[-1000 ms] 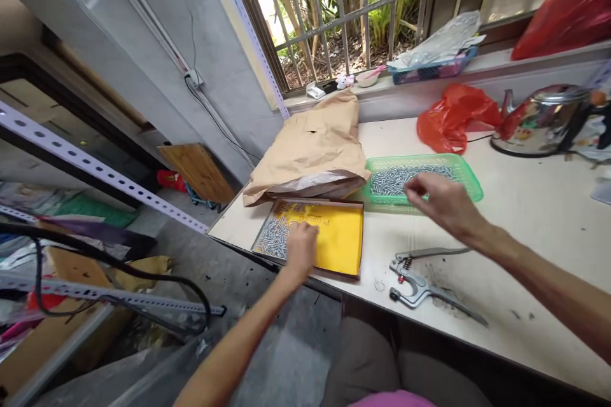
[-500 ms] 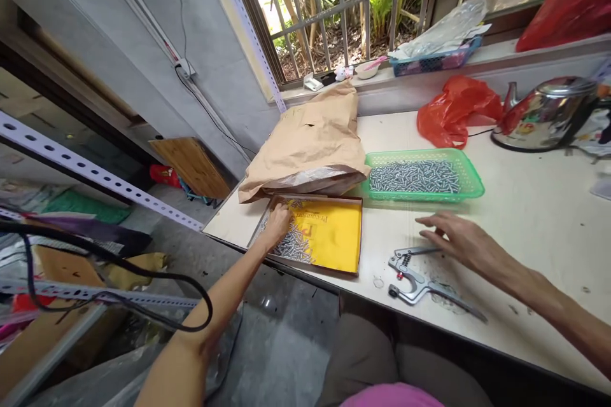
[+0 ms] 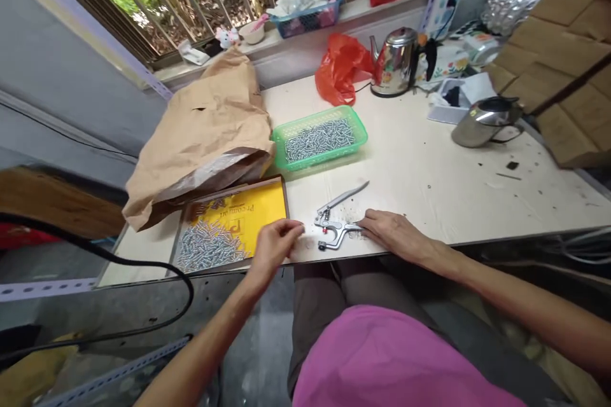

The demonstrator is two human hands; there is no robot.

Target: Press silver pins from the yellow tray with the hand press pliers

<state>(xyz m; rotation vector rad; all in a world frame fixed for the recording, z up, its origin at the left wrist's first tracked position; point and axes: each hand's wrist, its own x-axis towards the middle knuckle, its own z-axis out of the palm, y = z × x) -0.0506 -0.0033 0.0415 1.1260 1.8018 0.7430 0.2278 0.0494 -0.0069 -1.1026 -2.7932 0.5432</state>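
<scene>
My left hand (image 3: 277, 243) is just above the front of the table, between the tray and the pliers. Its thumb and fingertips are pinched together; whatever lies between them is too small to make out. Silver snap pliers (image 3: 340, 233) lie on the tabletop with their handles spread apart. My right hand (image 3: 396, 232) has its fingers closed on the end of the lower handle. Left of my left hand, a shallow tray with a yellow bottom (image 3: 265, 206) holds a pile of small metal pins (image 3: 207, 248).
Behind the tray lies a brown paper bag (image 3: 205, 121). A green plastic basket (image 3: 360, 133) contains many similar metal pieces. Further back are a red plastic bag (image 3: 340, 70), a steel kettle (image 3: 396, 63) and a steel jug (image 3: 482, 122). The table's front edge runs close below my hands.
My left hand has come out of the tray's metal pins and moved right, towards the pliers. My right hand has lowered onto the pliers' handle. The view has swung right.
</scene>
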